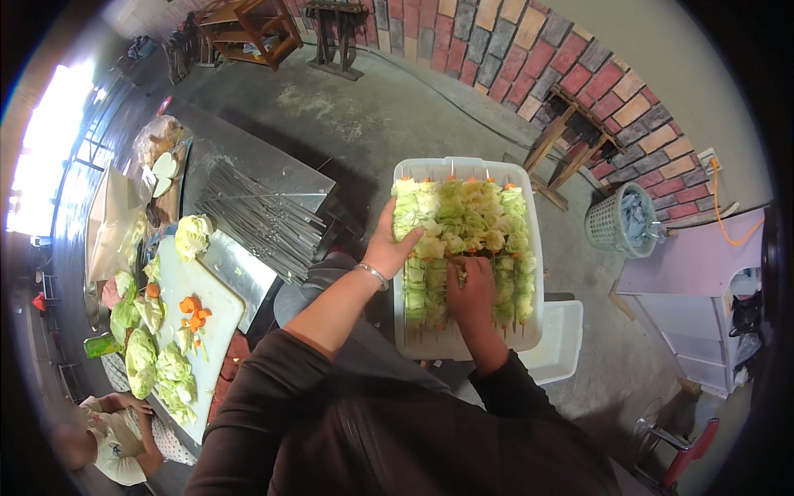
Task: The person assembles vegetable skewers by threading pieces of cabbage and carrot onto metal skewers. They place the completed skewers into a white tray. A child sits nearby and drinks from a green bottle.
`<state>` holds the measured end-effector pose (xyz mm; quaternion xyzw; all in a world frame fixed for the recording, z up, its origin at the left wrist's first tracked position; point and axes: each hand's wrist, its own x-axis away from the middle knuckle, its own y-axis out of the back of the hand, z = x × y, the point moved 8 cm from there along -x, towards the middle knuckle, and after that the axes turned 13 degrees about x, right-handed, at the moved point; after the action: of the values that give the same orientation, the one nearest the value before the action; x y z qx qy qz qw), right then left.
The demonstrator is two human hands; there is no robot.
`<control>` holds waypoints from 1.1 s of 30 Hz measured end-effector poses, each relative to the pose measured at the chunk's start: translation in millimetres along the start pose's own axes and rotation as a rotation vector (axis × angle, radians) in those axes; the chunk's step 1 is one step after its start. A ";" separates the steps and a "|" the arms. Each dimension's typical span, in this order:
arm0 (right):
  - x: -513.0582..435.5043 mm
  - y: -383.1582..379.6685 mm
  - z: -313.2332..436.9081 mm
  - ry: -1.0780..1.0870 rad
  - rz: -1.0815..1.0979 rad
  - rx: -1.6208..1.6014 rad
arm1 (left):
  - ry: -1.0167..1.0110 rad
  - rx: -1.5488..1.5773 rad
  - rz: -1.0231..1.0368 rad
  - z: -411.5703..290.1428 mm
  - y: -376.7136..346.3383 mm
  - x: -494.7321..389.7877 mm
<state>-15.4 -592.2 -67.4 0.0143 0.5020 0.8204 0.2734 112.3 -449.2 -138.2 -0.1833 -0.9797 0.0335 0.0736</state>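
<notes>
A white plastic tub (466, 348) holds rows of skewered cabbage or lettuce leaves (462, 208) with orange carrot pieces at the skewers' ends. My left hand (392, 240), with a bracelet at its wrist, rests at the tub's left side, its thumb over the leafy skewers. Near the middle of the tub my right hand (472, 288) bends its fingers down among the skewers; what its fingertips hold is hidden. To the left, a bundle of bare metal skewers (263, 217) lies on a metal table (248, 155). Beside it is a white cutting board (220, 297) with cut carrot (195, 313) and leafy heads (177, 375).
A second white tub (561, 341) stands on the floor, partly under the filled one. Further right are a mesh basket (620, 223) and a pale cabinet (676, 297). A red chair (690, 456) is at lower right. Another person (121, 437) sits at lower left beyond the board.
</notes>
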 end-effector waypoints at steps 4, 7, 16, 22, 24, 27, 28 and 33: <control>2.8 -15.7 -12.6 -0.035 0.136 0.202 | -0.129 -0.418 -0.072 -12.2 -0.9 5.3; -2.9 -29.0 -12.1 -0.065 0.146 0.187 | -0.030 -0.171 -0.038 -8.1 -5.7 2.4; -1.2 -15.9 -40.5 -0.173 0.000 -0.023 | 0.035 -0.390 0.064 -21.2 -22.4 5.4; -1.5 -10.2 -41.7 -0.093 0.003 -0.005 | 0.046 -0.622 -0.011 -17.4 -17.5 -0.8; -4.9 6.7 -57.8 -0.180 -0.071 -0.033 | 0.019 -0.580 -0.008 -20.7 -12.7 1.4; -17.2 44.8 -79.7 -0.144 -0.234 0.305 | -0.006 -0.468 0.036 -26.3 -13.3 12.3; -20.1 43.9 -88.0 -0.171 -0.183 0.328 | -0.027 -0.494 0.045 -29.3 -15.5 16.9; -30.1 33.9 -110.3 -0.244 -0.018 0.420 | 0.027 -0.427 0.170 -28.1 -30.4 29.5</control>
<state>-37.4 -707.9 -86.3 0.1654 0.6249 0.6878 0.3303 78.7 -465.6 -103.7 -0.2770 -0.9445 -0.1712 0.0432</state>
